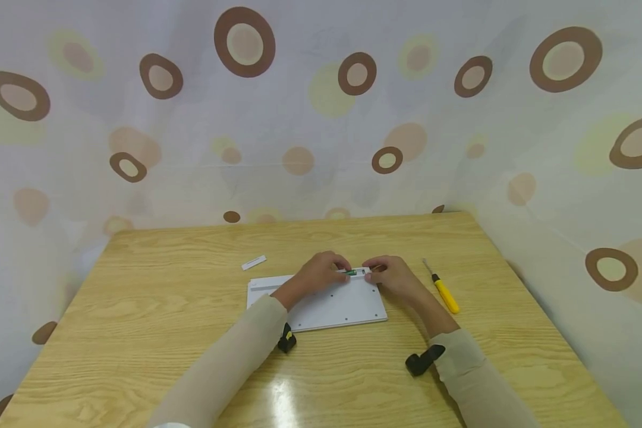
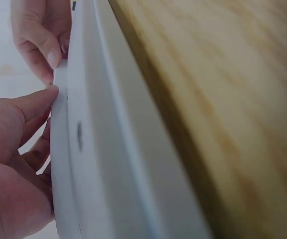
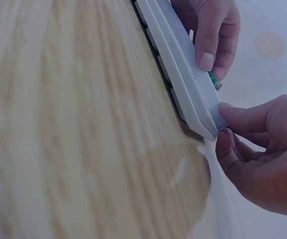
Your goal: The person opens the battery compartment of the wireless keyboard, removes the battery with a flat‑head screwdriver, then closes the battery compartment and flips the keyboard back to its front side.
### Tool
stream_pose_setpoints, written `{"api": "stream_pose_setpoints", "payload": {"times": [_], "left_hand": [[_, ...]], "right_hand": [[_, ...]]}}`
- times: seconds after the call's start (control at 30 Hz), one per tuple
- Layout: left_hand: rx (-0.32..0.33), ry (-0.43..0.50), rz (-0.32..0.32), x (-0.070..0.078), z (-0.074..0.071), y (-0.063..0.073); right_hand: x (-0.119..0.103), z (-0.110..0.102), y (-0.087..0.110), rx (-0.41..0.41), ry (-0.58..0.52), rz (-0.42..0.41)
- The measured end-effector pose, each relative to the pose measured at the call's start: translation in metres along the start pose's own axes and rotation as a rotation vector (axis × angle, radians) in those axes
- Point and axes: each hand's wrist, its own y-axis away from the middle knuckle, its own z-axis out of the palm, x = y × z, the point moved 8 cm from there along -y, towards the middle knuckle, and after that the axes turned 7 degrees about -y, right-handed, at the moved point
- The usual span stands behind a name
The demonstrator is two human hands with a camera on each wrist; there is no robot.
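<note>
A white keyboard (image 1: 353,304) lies face down on the wooden table, its screw-dotted underside up and its keys showing beneath in the right wrist view. My left hand (image 1: 318,274) reaches over the far edge and pinches a green battery (image 1: 352,273) at the battery slot there. One end of that battery (image 3: 215,80) sticks out past the fingers in the right wrist view. With thumb and fingers, my right hand (image 1: 398,277) grips the keyboard's far right corner. The left wrist view hides the battery behind the keyboard's raised edge.
A small white battery cover (image 1: 254,262) lies beyond the keyboard's far left corner. To the right of the right hand is a screwdriver (image 1: 446,294) with a yellow handle. A patterned wall covering (image 1: 299,119) rises behind the table (image 1: 166,345).
</note>
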Motion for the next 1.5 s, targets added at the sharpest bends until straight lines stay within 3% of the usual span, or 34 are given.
{"api": "stream_pose_setpoints", "payload": {"times": [0.4, 0.63, 0.8, 0.97, 1.2, 1.5], "left_hand": [[-0.016, 0.028, 0.0, 0.001, 0.002, -0.001], [0.047, -0.006, 0.036, 0.001, -0.005, -0.001], [0.051, 0.079, 0.076, 0.003, -0.011, 0.002], [0.049, 0.138, 0.071, 0.0, -0.019, 0.004], [0.07, 0.108, 0.082, -0.006, -0.032, 0.005], [0.05, 0.06, 0.044, -0.022, -0.04, 0.002]], "right_hand": [[0.002, 0.001, 0.0, -0.001, -0.019, 0.02], [0.002, 0.0, -0.001, -0.005, -0.016, 0.017], [0.001, 0.0, 0.0, -0.007, -0.02, 0.021], [0.001, 0.0, 0.001, -0.005, -0.016, 0.025], [0.002, 0.0, 0.001, -0.003, -0.02, 0.025], [0.0, 0.001, 0.003, -0.008, -0.025, 0.009]]}}
